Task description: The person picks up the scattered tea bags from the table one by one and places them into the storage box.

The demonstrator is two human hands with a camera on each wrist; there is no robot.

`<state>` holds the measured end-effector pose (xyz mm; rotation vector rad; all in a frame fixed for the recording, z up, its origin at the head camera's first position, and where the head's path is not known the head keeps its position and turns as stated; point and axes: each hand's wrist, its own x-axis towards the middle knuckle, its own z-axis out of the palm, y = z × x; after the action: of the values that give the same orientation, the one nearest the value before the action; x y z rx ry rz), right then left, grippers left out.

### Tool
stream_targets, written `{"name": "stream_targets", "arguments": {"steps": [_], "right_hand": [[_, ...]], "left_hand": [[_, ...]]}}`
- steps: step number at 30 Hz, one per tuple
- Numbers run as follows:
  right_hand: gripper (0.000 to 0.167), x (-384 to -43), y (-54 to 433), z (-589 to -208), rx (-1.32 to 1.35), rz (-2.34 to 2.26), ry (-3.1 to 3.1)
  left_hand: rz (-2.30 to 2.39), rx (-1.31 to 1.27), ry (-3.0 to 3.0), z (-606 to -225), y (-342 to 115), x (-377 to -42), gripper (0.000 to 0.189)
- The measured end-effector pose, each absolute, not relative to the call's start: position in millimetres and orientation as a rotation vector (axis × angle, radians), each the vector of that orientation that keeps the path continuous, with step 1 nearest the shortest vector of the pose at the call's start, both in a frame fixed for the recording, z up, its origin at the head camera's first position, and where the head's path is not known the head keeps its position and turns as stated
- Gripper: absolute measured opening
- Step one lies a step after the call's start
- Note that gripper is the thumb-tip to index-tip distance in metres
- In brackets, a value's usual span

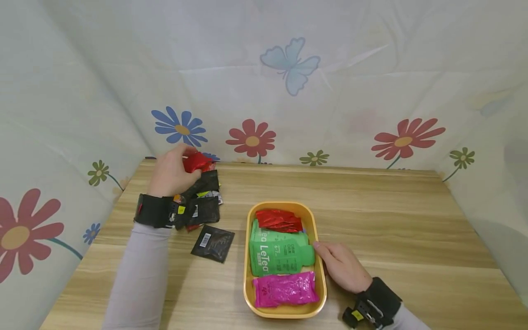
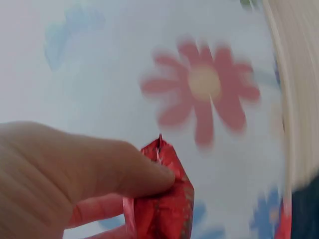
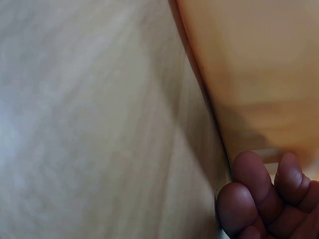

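My left hand (image 1: 171,172) pinches a red foil packet (image 2: 167,209) between thumb and fingers, above a pile of small packets at the table's far left. Black sachets (image 1: 206,210) lie just under and in front of that hand, overlapping each other. My right hand (image 1: 344,268) holds the right side of a yellow plastic basket (image 1: 321,298), fingertips at its rim and curled fingers (image 3: 237,209) against its outer wall. Inside the basket are a red packet (image 1: 279,221) at the back, a green LeTea pouch (image 1: 280,252) in the middle and a pink packet (image 1: 286,289) in front.
A single black sachet (image 1: 212,244) lies flat between the pile and the basket. The wood-grain table (image 1: 392,215) backs onto a white sheet (image 1: 346,91) printed with flowers, which also hangs along both sides.
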<state>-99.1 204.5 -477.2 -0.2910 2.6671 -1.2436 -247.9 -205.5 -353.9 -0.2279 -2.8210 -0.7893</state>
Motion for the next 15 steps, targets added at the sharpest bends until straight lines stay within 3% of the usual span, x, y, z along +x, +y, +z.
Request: {"name": "stream_targets", "arguments": {"steps": [9,15], "right_hand": [[0.045,-98,204,-477,-0.288,-1.238,2.696],[0.045,-98,203,-477,-0.276,-1.236,2.692]], "left_hand": [[-0.905,-0.805,-2.699,-346,-140,-217,0.061],[-0.909,-1.039,-2.63,-353,-111,-203,0.058]]}}
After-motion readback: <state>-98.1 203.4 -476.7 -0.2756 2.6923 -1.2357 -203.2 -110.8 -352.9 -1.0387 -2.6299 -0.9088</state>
